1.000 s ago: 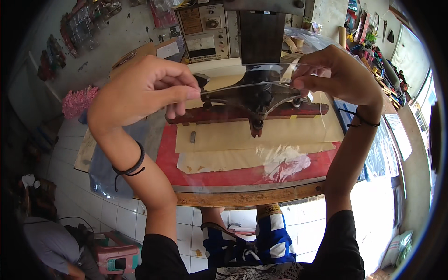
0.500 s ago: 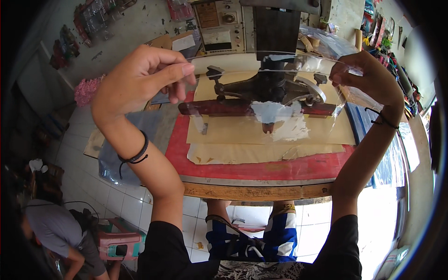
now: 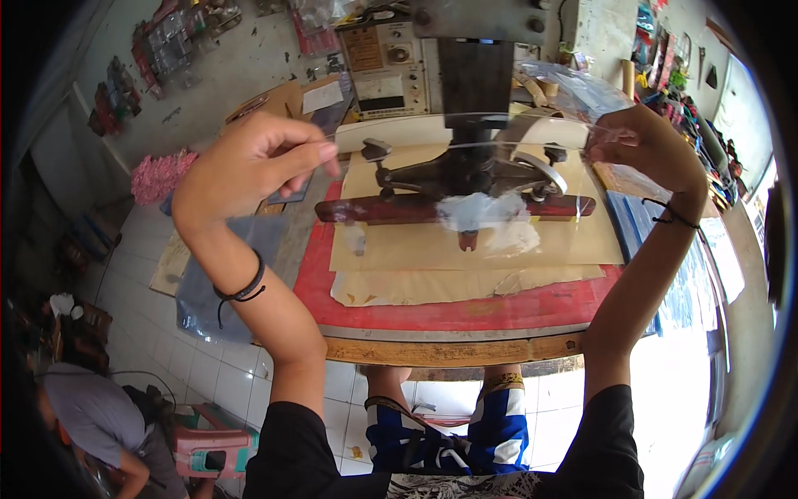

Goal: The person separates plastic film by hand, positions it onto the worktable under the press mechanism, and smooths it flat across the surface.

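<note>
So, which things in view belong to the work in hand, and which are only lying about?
In use, it seems: clear sheet, held in left hand and right hand; dark press; tan paper; red mat.

Apparently just lying about: pink bundle; plastic stool.

Left hand (image 3: 249,170): raised, thumb (image 3: 312,156) pressed toward index finger (image 3: 293,130).
Left wrist (image 3: 199,218): strongly bent inward.
Right hand (image 3: 650,148): raised also, thumb and fingers pinched together.
Right wrist (image 3: 689,200): bent inward too.
Forearms (image 3: 278,308): I see both upright, well apart.
</note>
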`<state>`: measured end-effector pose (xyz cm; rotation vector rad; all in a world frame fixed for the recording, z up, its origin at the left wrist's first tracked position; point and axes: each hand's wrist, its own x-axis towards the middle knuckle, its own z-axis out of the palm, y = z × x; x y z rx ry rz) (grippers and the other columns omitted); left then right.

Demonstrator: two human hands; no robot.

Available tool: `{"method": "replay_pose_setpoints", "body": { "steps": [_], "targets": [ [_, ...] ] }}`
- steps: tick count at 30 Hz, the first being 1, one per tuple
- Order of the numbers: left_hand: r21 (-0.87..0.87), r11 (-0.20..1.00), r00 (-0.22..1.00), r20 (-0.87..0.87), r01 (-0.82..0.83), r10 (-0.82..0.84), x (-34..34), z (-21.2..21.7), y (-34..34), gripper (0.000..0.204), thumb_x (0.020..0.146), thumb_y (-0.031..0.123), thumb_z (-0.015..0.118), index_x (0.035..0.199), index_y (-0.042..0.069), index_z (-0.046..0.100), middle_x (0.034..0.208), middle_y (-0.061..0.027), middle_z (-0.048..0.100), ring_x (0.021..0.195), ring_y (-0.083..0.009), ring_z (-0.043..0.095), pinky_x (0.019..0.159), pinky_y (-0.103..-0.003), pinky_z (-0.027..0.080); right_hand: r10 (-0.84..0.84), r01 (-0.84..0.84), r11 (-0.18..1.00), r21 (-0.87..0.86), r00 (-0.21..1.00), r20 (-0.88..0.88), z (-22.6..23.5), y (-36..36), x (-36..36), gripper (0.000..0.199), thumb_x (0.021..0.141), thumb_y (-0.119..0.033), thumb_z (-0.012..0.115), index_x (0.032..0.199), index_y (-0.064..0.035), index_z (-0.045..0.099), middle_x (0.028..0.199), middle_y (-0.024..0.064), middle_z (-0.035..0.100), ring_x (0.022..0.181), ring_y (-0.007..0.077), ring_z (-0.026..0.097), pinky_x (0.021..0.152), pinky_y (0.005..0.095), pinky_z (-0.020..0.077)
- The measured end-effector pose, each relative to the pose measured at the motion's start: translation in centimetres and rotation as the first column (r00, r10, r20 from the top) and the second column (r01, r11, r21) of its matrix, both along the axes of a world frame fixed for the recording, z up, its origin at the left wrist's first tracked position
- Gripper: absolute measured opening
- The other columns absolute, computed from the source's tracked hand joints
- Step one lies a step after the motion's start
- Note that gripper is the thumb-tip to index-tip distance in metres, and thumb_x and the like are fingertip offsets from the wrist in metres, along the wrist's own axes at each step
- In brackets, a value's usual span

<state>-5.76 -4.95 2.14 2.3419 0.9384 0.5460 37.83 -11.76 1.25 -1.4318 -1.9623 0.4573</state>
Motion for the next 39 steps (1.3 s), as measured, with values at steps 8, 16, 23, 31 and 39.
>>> {"method": "replay_pose_setpoints", "body": {
  "steps": [8, 16, 23, 31, 39],
  "targets": [
    [0.009, 0.998, 0.987, -0.143, -0.067, 0.068, 5.1, -1.0, -0.1, 0.024, 0.091, 0.017, 0.071, 0.105, -0.003, 0.068, 0.092, -0.0036, 0.069, 0.082, -0.0085, 0.062, 0.077, -0.023, 0.049, 0.177, -0.203, 0.978, 0.052, 0.933, 0.313, 1.6, 0.0, -4.8, 0.019, 0.093, -0.014, 0.069, 0.101, 0.0032, 0.070, 0.091, 0.0084, 0.075, 0.088, 0.0142, 0.071, 0.084, 0.0283, 0.0555],
    [0.159, 0.970, 0.983, -0.067, 0.182, -0.174, 11.0, -1.7, -0.2, 0.020, 0.094, 0.016, 0.065, 0.093, -0.004, 0.067, 0.072, -0.0033, 0.066, 0.068, -0.0097, 0.062, 0.064, -0.026, 0.050, 0.283, -0.314, 0.944, 0.097, 0.927, 0.245, 1.4, 0.1, -4.1, 0.021, 0.091, -0.016, 0.071, 0.105, -0.0005, 0.072, 0.093, 0.0073, 0.075, 0.088, 0.0151, 0.072, 0.080, 0.0283, 0.0558],
    [0.123, 0.978, 0.983, 0.047, 0.168, -0.175, 9.3, -1.9, 0.3, 0.021, 0.099, 0.015, 0.058, 0.087, -0.003, 0.061, 0.069, -0.0014, 0.059, 0.065, -0.0072, 0.058, 0.062, -0.025, 0.048, 0.261, -0.290, 0.951, 0.111, 0.940, 0.222, 1.3, 0.3, -3.8, 0.022, 0.088, -0.017, 0.076, 0.103, -0.0001, 0.073, 0.091, 0.0071, 0.075, 0.085, 0.0138, 0.072, 0.082, 0.0282, 0.0551],
    [0.165, 0.969, 0.978, 0.071, 0.182, -0.196, 9.1, -1.8, 0.6, 0.031, 0.102, 0.021, 0.053, 0.079, 0.000, 0.058, 0.059, -0.0006, 0.053, 0.055, -0.0071, 0.048, 0.054, -0.026, 0.041, 0.323, -0.338, 0.938, 0.084, 0.934, 0.152, 1.0, 0.0, -3.7, 0.021, 0.093, -0.019, 0.071, 0.100, 0.0008, 0.073, 0.085, 0.0056, 0.073, 0.078, 0.0118, 0.069, 0.075, 0.0266, 0.0537],
    [0.155, 0.966, 0.973, 0.070, 0.208, -0.221, 8.2, -1.5, 0.5, 0.029, 0.103, 0.018, 0.051, 0.080, 0.001, 0.055, 0.062, 0.0009, 0.049, 0.056, -0.0057, 0.044, 0.054, -0.025, 0.038, 0.249, -0.258, 0.964, 0.058, 0.959, 0.134, 2.0, -1.0, -3.5, 0.038, 0.103, -0.035, 0.055, 0.098, -0.0029, 0.076, 0.068, 0.0023, 0.064, 0.065, 0.0095, 0.058, 0.065, 0.0266, 0.0493]
  ]
}}
